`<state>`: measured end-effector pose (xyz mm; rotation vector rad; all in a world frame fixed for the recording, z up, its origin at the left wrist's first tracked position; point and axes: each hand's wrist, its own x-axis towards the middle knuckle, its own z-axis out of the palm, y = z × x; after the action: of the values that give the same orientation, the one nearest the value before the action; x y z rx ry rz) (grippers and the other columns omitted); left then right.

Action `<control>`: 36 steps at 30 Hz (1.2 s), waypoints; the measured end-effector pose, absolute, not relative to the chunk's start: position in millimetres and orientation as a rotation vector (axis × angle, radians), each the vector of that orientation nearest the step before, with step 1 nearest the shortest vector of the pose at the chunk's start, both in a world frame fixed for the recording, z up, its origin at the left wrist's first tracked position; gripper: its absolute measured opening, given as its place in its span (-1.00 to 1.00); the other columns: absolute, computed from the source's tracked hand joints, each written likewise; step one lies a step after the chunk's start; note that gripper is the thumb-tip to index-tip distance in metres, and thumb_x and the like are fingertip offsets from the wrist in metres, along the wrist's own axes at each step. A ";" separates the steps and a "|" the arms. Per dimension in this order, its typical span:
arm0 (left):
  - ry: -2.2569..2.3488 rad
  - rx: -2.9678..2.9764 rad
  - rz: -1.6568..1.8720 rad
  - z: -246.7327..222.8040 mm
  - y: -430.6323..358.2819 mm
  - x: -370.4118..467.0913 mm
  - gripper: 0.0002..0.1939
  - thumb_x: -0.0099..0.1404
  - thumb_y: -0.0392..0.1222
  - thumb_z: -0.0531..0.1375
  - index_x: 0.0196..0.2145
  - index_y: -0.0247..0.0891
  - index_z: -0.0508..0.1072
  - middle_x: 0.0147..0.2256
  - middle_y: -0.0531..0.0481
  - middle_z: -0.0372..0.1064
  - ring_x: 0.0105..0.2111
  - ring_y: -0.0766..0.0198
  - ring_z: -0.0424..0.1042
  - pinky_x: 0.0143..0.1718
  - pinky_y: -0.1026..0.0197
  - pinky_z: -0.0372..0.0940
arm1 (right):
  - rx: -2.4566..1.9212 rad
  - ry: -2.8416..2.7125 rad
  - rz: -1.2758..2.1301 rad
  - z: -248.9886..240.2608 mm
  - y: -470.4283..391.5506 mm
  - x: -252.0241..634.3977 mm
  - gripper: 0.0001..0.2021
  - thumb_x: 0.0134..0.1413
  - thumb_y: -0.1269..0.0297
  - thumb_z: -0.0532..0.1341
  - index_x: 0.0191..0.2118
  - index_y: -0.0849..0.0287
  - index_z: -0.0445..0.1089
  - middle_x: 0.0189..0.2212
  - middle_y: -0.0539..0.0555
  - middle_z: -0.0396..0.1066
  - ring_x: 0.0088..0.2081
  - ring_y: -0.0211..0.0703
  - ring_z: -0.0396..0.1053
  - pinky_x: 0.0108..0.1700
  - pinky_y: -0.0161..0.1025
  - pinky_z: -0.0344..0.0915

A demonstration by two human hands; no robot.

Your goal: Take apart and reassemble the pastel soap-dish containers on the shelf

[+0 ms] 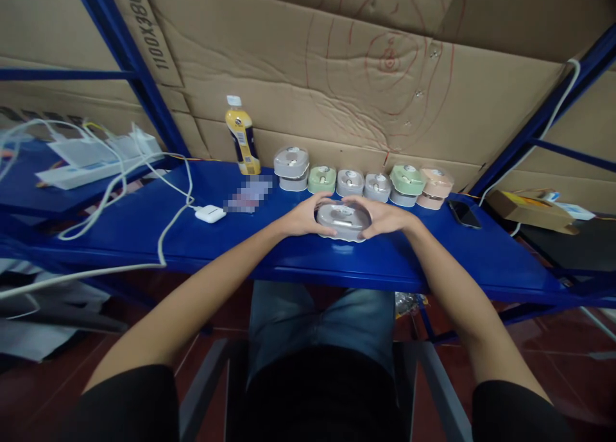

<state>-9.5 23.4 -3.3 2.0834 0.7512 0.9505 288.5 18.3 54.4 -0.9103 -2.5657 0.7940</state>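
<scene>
Between my two hands, on the blue table (308, 260), is a grey oval container (342, 216) with a clear lid. The fingers of my left hand (308, 216) curve round its left end. My right hand (385, 217) grips the opposite end. Behind it stand several similar containers in a row: a stacked grey pair (291, 166) at the left, a green one (322, 180), two grey ones (350, 183), a green-topped stack (407, 184) and pink ones (436, 187).
A yellow bottle (243, 137) stands at the back. A white device (210, 213) with a cable lies left, near a blurred patch. At the right are a phone (464, 213) and an open cardboard box (532, 211). Cardboard walls the rear; blue posts flank it.
</scene>
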 end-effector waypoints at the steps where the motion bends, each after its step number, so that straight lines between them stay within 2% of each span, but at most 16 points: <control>1: 0.773 2.116 0.929 -2.8 20.9 -10.1 0.15 -0.01 0.08 0.64 0.43 -0.21 0.30 0.35 -0.43 0.42 0.38 -0.28 0.45 0.43 -0.37 0.30 | -0.899 -2.590 0.781 52.7 18.0 286.2 0.09 -0.18 0.08 0.59 0.51 0.10 0.23 0.47 0.29 0.34 0.47 0.34 0.32 0.53 0.26 0.23; 5: 0.814 2.178 0.942 -3.0 16.7 -10.9 0.13 -0.02 0.13 0.64 0.41 -0.20 0.33 0.30 -0.36 0.48 0.33 -0.30 0.49 0.39 -0.38 0.34 | -0.938 -2.600 0.671 51.5 11.7 271.5 0.16 -0.19 -0.05 0.64 0.53 0.11 0.23 0.49 0.32 0.30 0.49 0.40 0.30 0.52 0.31 0.24; 8: 0.743 2.224 0.959 -4.1 17.8 -10.3 0.14 0.01 0.12 0.63 0.44 -0.15 0.30 0.32 -0.33 0.47 0.34 -0.30 0.48 0.39 -0.38 0.34 | -0.948 -2.540 0.514 50.1 2.9 256.3 0.07 -0.10 -0.21 0.60 0.49 0.10 0.30 0.40 0.34 0.40 0.40 0.42 0.38 0.44 0.38 0.32; 11: 0.771 2.283 0.951 -3.1 18.7 -11.7 0.18 0.02 0.14 0.62 0.48 -0.16 0.26 0.35 -0.35 0.43 0.33 -0.32 0.47 0.39 -0.39 0.34 | -0.915 -2.486 0.417 49.2 -1.6 249.7 -0.04 -0.03 -0.22 0.55 0.43 0.07 0.37 0.29 0.30 0.51 0.28 0.36 0.48 0.36 0.36 0.39; 14: 0.843 2.350 0.945 0.7 17.7 -15.6 0.19 0.04 0.23 0.60 0.50 -0.20 0.28 0.35 -0.35 0.42 0.34 -0.34 0.44 0.42 -0.38 0.31 | -0.969 -2.346 0.361 52.5 2.0 263.0 -0.10 0.03 -0.21 0.50 0.41 0.11 0.38 0.30 0.32 0.50 0.26 0.34 0.49 0.35 0.30 0.40; 16: 0.855 2.434 0.904 3.5 15.4 -17.9 -0.02 0.15 0.25 0.55 0.42 -0.15 0.43 0.33 -0.29 0.43 0.35 -0.32 0.43 0.45 -0.37 0.27 | -1.062 -2.212 0.335 55.5 8.3 279.9 -0.17 0.13 -0.22 0.43 0.39 0.13 0.38 0.25 0.31 0.54 0.19 0.31 0.53 0.31 0.27 0.43; 19: 0.851 2.519 0.832 6.7 10.6 -18.9 -0.42 0.34 0.23 0.42 0.21 -0.06 0.67 0.29 -0.22 0.41 0.36 -0.27 0.41 0.48 -0.35 0.24 | -1.236 -2.032 0.351 56.5 18.8 302.3 -0.31 0.24 -0.21 0.32 0.33 0.10 0.41 0.06 0.24 0.63 0.02 0.25 0.58 0.17 0.24 0.51; 21: 0.867 2.526 0.825 8.0 8.2 -18.7 -0.50 0.39 0.24 0.37 0.15 -0.03 0.72 0.31 -0.21 0.37 0.41 -0.27 0.35 0.50 -0.34 0.23 | -1.306 -1.949 0.363 54.9 23.6 309.1 -0.34 0.24 -0.21 0.30 0.30 0.10 0.42 -0.02 0.21 0.64 -0.02 0.24 0.58 0.12 0.22 0.53; 25: 0.915 2.502 0.890 9.7 10.2 -20.9 -0.50 0.42 0.30 0.33 0.11 -0.04 0.74 0.32 -0.21 0.36 0.39 -0.29 0.34 0.49 -0.37 0.23 | -1.314 -1.923 0.375 52.5 25.5 307.8 -0.30 0.20 -0.23 0.31 0.28 0.15 0.43 -0.03 0.24 0.64 0.00 0.27 0.59 0.14 0.20 0.53; 29: 1.069 2.443 1.008 9.6 20.6 -30.2 -0.41 0.48 0.30 0.24 0.17 -0.16 0.70 0.25 -0.28 0.39 0.34 -0.26 0.40 0.47 -0.36 0.24 | -1.332 -1.941 0.385 54.2 24.0 307.0 -0.31 0.28 -0.26 0.25 0.31 0.13 0.40 -0.02 0.25 0.64 0.03 0.27 0.59 0.13 0.17 0.53; 32: 1.256 2.375 0.994 7.1 29.0 -38.4 -0.36 0.44 0.33 0.24 0.17 -0.22 0.68 0.19 -0.30 0.43 0.28 -0.26 0.45 0.43 -0.35 0.28 | -1.329 -1.929 0.401 53.5 25.7 309.5 -0.30 0.28 -0.29 0.24 0.30 0.13 0.41 -0.02 0.24 0.64 0.02 0.25 0.59 0.13 0.17 0.53; 36: 1.323 2.355 0.932 4.5 33.6 -42.9 -0.38 0.40 0.33 0.27 0.13 -0.21 0.69 0.14 -0.28 0.47 0.22 -0.24 0.50 0.37 -0.33 0.34 | -1.293 -1.940 0.421 48.6 31.2 312.0 -0.29 0.24 -0.30 0.28 0.28 0.13 0.44 -0.07 0.22 0.65 -0.01 0.26 0.60 0.16 0.23 0.52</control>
<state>-42.9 33.6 4.5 2.3545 1.3230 0.9315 312.0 31.2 48.6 -1.2926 -1.9398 0.4211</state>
